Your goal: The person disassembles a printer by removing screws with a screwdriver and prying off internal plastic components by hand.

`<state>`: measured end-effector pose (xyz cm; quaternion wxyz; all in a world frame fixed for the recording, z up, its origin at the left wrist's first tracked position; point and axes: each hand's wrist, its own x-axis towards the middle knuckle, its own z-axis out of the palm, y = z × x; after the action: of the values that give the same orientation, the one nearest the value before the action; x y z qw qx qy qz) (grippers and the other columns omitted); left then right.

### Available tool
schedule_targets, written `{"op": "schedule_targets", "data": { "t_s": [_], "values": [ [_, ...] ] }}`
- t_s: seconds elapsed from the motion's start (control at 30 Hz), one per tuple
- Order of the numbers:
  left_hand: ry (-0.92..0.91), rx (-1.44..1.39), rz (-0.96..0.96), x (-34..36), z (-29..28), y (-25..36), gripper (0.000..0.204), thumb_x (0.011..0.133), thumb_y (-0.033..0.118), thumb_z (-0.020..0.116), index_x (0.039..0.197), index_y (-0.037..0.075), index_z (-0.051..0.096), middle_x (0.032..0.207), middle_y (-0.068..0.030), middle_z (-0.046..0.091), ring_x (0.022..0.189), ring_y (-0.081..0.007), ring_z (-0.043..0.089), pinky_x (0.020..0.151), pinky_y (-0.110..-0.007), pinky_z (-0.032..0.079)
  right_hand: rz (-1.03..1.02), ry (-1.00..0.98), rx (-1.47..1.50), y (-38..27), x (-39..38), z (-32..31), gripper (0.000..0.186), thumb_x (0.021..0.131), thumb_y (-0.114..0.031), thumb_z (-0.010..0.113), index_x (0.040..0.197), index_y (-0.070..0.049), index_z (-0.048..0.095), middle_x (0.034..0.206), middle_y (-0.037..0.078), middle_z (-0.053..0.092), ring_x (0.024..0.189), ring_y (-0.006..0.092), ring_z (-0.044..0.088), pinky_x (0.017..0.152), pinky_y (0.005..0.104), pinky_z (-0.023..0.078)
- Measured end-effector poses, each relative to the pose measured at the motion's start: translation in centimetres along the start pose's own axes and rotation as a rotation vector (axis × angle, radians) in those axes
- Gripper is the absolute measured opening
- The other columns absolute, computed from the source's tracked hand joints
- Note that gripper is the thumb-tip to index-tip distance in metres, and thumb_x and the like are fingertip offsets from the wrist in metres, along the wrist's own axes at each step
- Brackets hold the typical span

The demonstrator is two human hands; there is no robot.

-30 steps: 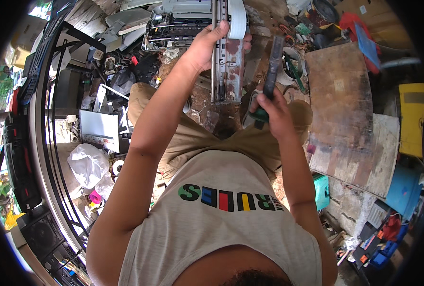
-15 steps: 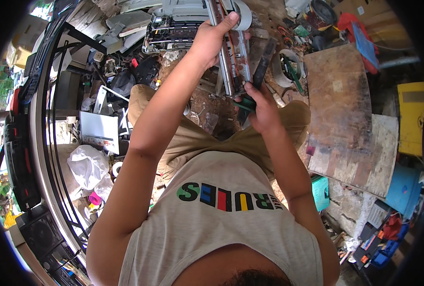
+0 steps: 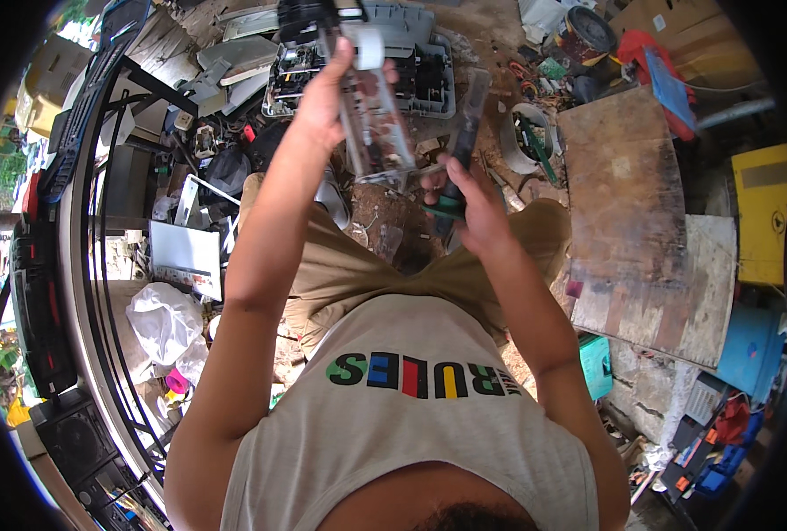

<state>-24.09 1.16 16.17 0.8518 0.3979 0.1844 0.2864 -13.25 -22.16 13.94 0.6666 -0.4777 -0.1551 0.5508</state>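
Note:
My left hand (image 3: 324,102) is closed around a long metal frame assembly (image 3: 378,133) with a curled white band (image 3: 367,49) at its upper part. The assembly is tilted and smeared by motion; a dark part (image 3: 300,25) shows at its far end. My right hand (image 3: 480,202) grips a long dark tool (image 3: 466,133) with a green part (image 3: 447,209) near the fingers; its exact kind is unclear. The fingertips are close to the frame's near end, and whether they touch it I cannot tell. Behind lies an opened grey machine casing (image 3: 429,75) with black inner parts.
Scrap plastic and metal parts (image 3: 221,88) pile up at the left. A worn wooden board (image 3: 624,177) lies to the right, by a white tub (image 3: 531,133) with green pieces. A white plastic bag (image 3: 163,319) and a tall metal frame (image 3: 79,265) stand left.
My left hand has swung the metal frame assembly leftward and turned it, baring more of the grey casing behind. My right hand stays near its end with the dark tool, now more upright.

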Motion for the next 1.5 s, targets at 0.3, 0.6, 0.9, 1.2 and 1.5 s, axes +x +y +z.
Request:
{"op": "schedule_targets", "data": {
  "t_s": [0.3, 0.6, 0.9, 1.2, 1.5],
  "values": [
    [0.248, 0.06, 0.242, -4.0, -9.3, 5.7, 0.066, 0.092, 0.054, 0.059, 0.125, -0.003, 0.053, 0.107, -0.0182, 0.067, 0.098, -0.0284, 0.066, 0.084, -0.04, 0.055, -0.011, 0.228, -0.049, 0.6, 4.3, -9.4, 0.018, 0.093, -0.024, 0.063, 0.096, -0.007, 0.056, 0.073, 0.001, 0.054, 0.071, 0.0154, 0.059, 0.068, 0.0318, 0.05],
    [0.385, 0.162, 0.194, -6.1, -11.2, 0.3, 0.048, 0.093, 0.046, 0.063, 0.11, 0.002, 0.062, 0.096, -0.0138, 0.069, 0.087, -0.023, 0.067, 0.079, -0.038, 0.055, 0.109, 0.085, -0.338, 2.2, 6.8, -5.8, 0.026, 0.093, -0.031, 0.064, 0.084, -0.007, 0.057, 0.071, 0.001, 0.055, 0.071, 0.016, 0.059, 0.071, 0.0306, 0.047],
    [0.192, 0.443, 0.147, 0.5, 2.5, -10.5, 0.057, 0.07, 0.043, 0.087, 0.101, -0.001, 0.068, 0.085, -0.0108, 0.071, 0.076, -0.0153, 0.067, 0.073, -0.033, 0.055, -0.2, 0.125, -0.582, -0.4, 7.5, -3.6, 0.036, 0.088, -0.024, 0.071, 0.113, -0.003, 0.058, 0.102, 0.003, 0.061, 0.095, 0.0151, 0.059, 0.085, 0.0314, 0.047],
    [-0.095, 0.582, 0.204, 5.5, 18.9, -12.1, 0.063, 0.068, 0.048, 0.082, 0.102, -0.001, 0.062, 0.081, -0.0194, 0.068, 0.078, -0.0363, 0.069, 0.074, -0.041, 0.054, -0.404, 0.333, -0.795, -10.6, 0.1, -13.6, 0.051, 0.076, 0.0, 0.079, 0.117, -0.005, 0.048, 0.105, 0.002, 0.056, 0.098, 0.0127, 0.056, 0.089, 0.0283, 0.046],
    [-0.535, 0.736, 0.12, 7.0, 24.8, -20.1, 0.108, 0.069, 0.063, 0.076, 0.141, -0.009, 0.037, 0.12, -0.033, 0.058, 0.114, -0.0457, 0.057, 0.103, -0.042, 0.043, -0.634, 0.65, -0.73, -9.2, -5.5, -20.8, 0.038, 0.085, -0.003, 0.071, 0.119, 0.0, 0.053, 0.106, 0.004, 0.059, 0.097, 0.0126, 0.056, 0.086, 0.0261, 0.044]
  ]
}}
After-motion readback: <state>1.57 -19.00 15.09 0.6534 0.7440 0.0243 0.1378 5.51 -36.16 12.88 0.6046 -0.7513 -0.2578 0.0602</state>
